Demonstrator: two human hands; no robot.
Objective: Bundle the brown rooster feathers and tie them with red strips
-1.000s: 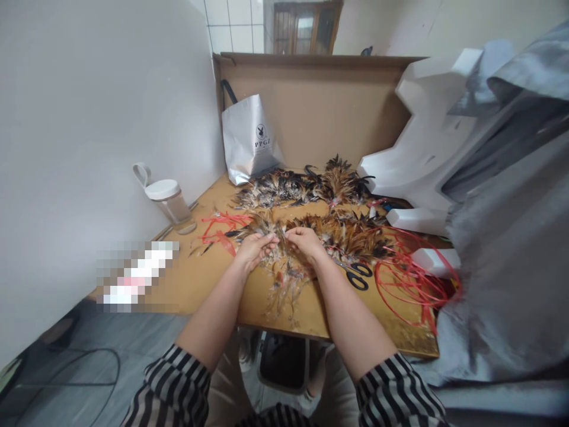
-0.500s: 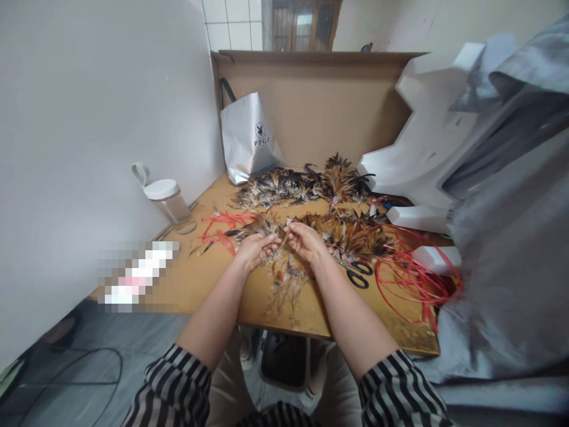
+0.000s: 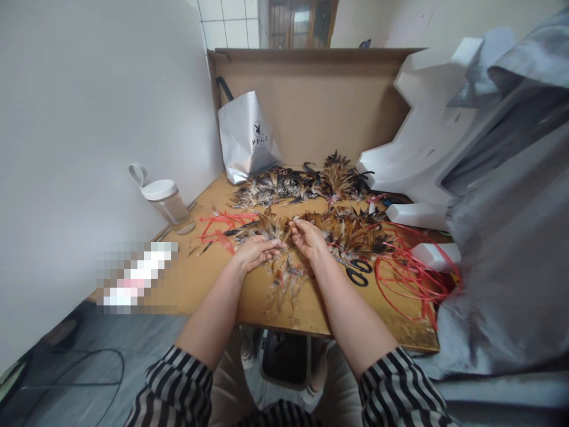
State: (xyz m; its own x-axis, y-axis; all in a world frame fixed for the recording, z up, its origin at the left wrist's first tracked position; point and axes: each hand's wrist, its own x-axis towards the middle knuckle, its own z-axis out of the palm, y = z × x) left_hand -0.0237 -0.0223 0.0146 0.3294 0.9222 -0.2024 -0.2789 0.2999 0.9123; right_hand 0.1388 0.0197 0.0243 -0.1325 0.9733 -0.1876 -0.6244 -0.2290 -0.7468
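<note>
My left hand (image 3: pixel 258 252) is closed, thumb against the fingers, with feather tips showing at its fingertips. Close beside it, my right hand (image 3: pixel 307 238) pinches a small brown feather (image 3: pixel 290 230) between thumb and forefinger. A loose tuft of brown and grey feathers (image 3: pixel 269 225) lies just behind my left hand. To the right, a row of golden-brown feathers (image 3: pixel 355 232) runs along the table. Below the hands, pale wispy feathers (image 3: pixel 287 287) are scattered on the wood. Black-handled scissors (image 3: pixel 357 275) rest right of my right forearm, their blades partly hidden.
Darker feather bundles (image 3: pixel 284 188) lie farther back near a silver bag (image 3: pixel 244 139). Red plastic strips (image 3: pixel 406 279) tangle at the right, with more red strips (image 3: pixel 217 228) at the left. A white-lidded cup (image 3: pixel 166 203) stands left. White foam (image 3: pixel 400 160) borders the right side.
My left hand has shifted slightly and its fingers have turned a little more toward the right. My right hand has lifted slightly away from it, still pinching. The view has moved slightly.
</note>
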